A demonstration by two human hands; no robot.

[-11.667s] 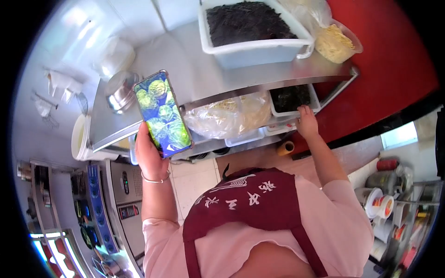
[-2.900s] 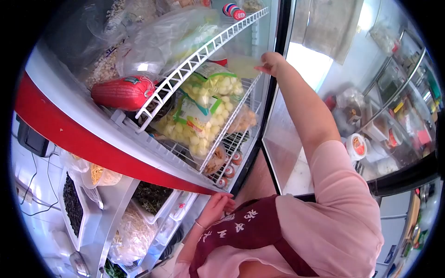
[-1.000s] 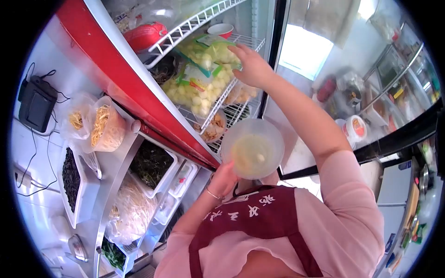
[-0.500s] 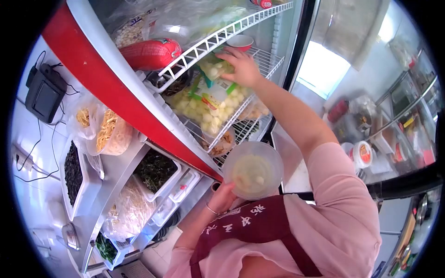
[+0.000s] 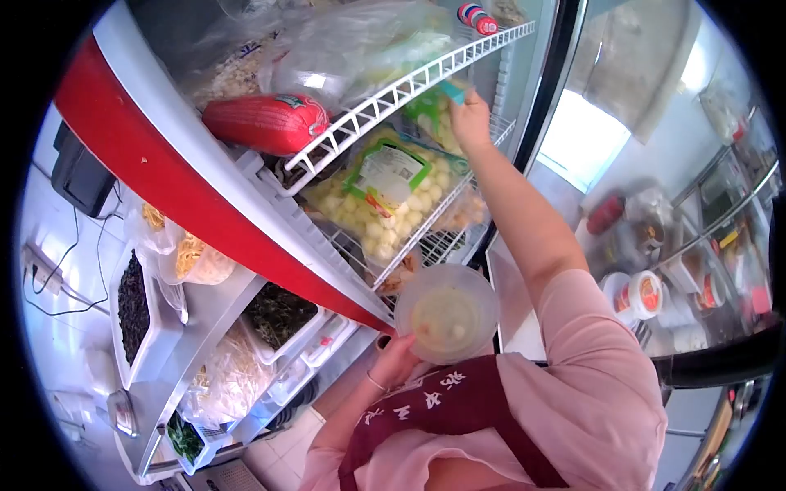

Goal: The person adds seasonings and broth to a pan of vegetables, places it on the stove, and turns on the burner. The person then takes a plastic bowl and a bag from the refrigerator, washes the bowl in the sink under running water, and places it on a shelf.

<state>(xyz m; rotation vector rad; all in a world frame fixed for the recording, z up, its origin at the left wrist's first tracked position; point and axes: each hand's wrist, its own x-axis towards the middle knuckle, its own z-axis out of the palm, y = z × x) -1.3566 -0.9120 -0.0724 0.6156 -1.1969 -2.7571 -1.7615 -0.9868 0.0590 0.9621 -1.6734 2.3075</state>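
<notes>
My left hand (image 5: pixel 398 360) holds a round translucent tub (image 5: pixel 447 314) by its side, with pale liquid and a few small pieces inside. Inside the open fridge, my right hand (image 5: pixel 470 121) is closed on a green-and-clear bag (image 5: pixel 435 116) below the upper wire shelf (image 5: pixel 393 96). Beside it, a larger bag of round pale balls (image 5: pixel 389 192) with a green-edged label lies on the lower wire shelf (image 5: pixel 424 231). A red wrapped roll (image 5: pixel 266 123) rests on the upper shelf, next to clear plastic bags (image 5: pixel 352 49).
The glass fridge door (image 5: pixel 524 282) stands open at the right. A red fridge edge (image 5: pixel 196 209) crosses the left side. Beyond it are a tray of dark strips (image 5: pixel 133 309), a tub of yellow strips (image 5: pixel 196 260), a tray of dark greens (image 5: pixel 278 315) and a bag of sprouts (image 5: pixel 229 372).
The tub has come out of the fridge into my left hand. My right hand has taken hold of the upper green bag and moved it back and right, uncovering the label of the bag below.
</notes>
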